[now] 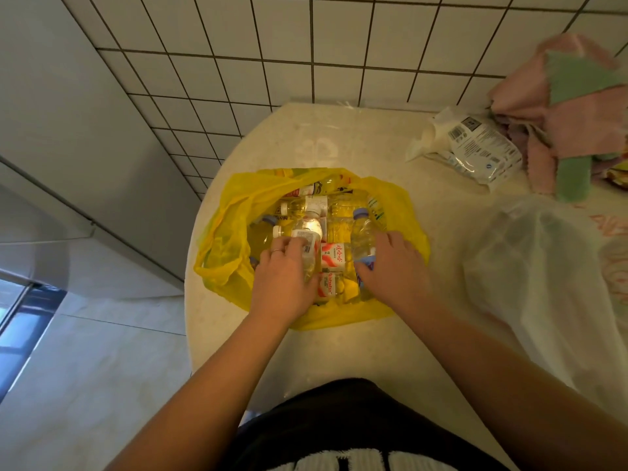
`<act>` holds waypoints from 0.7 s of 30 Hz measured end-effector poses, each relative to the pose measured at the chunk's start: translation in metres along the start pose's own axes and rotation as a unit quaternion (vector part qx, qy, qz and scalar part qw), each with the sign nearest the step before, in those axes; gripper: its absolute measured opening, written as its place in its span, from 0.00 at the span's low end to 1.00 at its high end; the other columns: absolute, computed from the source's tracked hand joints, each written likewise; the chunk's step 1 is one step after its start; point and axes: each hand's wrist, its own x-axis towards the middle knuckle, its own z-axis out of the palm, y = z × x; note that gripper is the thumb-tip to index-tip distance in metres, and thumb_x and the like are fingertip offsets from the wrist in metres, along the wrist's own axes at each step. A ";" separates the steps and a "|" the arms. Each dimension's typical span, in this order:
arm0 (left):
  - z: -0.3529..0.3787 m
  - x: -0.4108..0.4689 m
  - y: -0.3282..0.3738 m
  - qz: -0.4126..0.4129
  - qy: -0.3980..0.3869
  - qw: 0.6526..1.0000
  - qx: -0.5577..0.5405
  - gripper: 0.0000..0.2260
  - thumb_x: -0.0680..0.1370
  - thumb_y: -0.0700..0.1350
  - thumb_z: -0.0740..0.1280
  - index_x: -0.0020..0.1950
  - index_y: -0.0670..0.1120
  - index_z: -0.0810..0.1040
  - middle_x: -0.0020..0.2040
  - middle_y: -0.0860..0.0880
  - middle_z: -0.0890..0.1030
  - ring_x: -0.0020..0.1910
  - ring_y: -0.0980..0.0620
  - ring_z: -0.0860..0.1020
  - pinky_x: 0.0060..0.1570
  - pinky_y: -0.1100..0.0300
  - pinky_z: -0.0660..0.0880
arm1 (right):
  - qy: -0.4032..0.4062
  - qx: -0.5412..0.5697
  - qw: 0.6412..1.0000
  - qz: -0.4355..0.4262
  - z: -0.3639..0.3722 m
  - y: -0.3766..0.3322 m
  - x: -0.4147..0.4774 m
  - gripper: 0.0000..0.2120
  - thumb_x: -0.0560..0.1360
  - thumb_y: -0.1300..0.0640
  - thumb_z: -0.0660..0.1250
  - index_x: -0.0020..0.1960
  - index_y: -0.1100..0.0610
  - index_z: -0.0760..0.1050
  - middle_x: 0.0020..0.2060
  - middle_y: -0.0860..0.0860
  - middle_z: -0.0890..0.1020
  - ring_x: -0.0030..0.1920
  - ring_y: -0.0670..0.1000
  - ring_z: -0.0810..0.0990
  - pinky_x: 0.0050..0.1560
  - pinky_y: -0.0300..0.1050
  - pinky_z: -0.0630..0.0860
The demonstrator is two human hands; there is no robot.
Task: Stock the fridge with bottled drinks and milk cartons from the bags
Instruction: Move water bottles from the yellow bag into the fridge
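- We have both hands down in the open yellow plastic bag (224,229), which sits on the pale countertop (339,351) near its left edge.
- Our left hand (283,278) is wrapped over a clear bottle with a white cap (299,232); our right hand (390,266) is closed around a blue-capped water bottle (362,232). The hands are apart, one at each side of the bag.
- Between them lie small red-and-white labelled bottles (334,256), and further clear bottles crowd the far part of the bag.
- The bag looks nearly full, so we judge the stocking barely begun; no fridge is in view, and we see nothing we can call a milk carton.
- A second, translucent white bag (543,283) stands just to the right, its contents hidden, presumably also waiting.
- Farther right lie a white printed pouch (475,144) and pink-and-green cloths (571,107), well clear of our reach.
- The loose bag walls and tightly packed bottles may snag as we lift.
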 end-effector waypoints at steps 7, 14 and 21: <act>0.029 0.018 -0.009 -0.133 -0.103 0.985 -0.050 0.46 0.71 0.63 0.72 0.78 0.55 0.46 0.76 0.41 0.61 0.74 0.35 0.63 0.70 0.42 0.64 | -0.018 -0.097 0.994 0.055 0.013 -0.012 0.032 0.31 0.75 0.40 0.62 0.71 0.58 0.62 0.64 0.59 0.71 0.64 0.60 0.71 0.61 0.54 0.69; 0.042 0.026 -0.017 -0.178 -0.094 0.977 -0.072 0.43 0.70 0.64 0.73 0.75 0.50 0.54 0.74 0.43 0.66 0.73 0.39 0.66 0.69 0.45 0.67 | -0.012 -0.168 0.985 0.044 0.038 -0.023 0.037 0.42 0.73 0.43 0.69 0.75 0.60 0.53 0.66 0.63 0.70 0.63 0.62 0.71 0.62 0.54 0.68; 0.036 0.030 -0.022 -0.193 -0.064 0.962 -0.183 0.38 0.70 0.58 0.76 0.73 0.46 0.63 0.69 0.44 0.74 0.67 0.42 0.74 0.62 0.49 0.75 | -0.030 -0.043 0.997 0.054 0.032 -0.022 0.040 0.46 0.67 0.46 0.74 0.76 0.54 0.51 0.67 0.60 0.68 0.66 0.62 0.68 0.64 0.56 0.67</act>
